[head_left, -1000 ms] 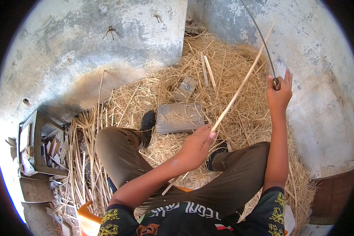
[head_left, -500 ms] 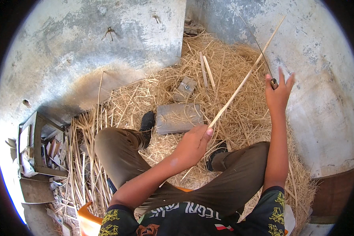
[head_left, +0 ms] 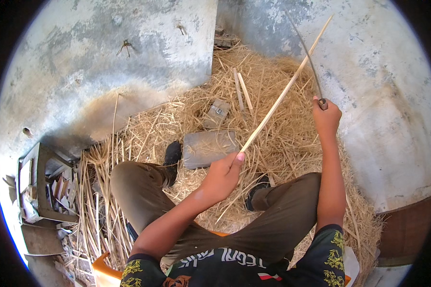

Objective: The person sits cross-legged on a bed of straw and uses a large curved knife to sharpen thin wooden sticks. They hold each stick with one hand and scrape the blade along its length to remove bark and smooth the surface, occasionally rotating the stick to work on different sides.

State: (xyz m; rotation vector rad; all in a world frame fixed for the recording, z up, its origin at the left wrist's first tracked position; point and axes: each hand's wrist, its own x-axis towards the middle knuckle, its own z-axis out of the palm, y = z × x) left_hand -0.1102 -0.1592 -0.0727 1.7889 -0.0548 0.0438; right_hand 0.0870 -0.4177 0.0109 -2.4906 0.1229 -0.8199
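My left hand [head_left: 223, 176] is closed round the lower end of a long pale bamboo strip [head_left: 277, 103], which slants up and away to the right. In my right hand [head_left: 327, 119] is a long, thin-bladed knife [head_left: 315, 74], its dark handle wrapped by my fingers. The blade points up toward the far wall and crosses the strip's upper part in the view; whether the two touch I cannot tell. Below the strip, a worn grey wooden block [head_left: 209, 147] with a few shavings on it lies between my feet.
Straw-like shavings [head_left: 282, 143] cover the floor. A smaller block [head_left: 216, 114] and two short strips [head_left: 244, 91] lie beyond the large block. Long sticks [head_left: 98, 210] and a wooden frame [head_left: 45, 184] with scraps are at left. Walls [head_left: 397, 138] stand close right and ahead.
My right hand's fingers, spread half a second ago, have closed round the knife handle. The strip stays in my left hand. The whole view has shifted slightly.
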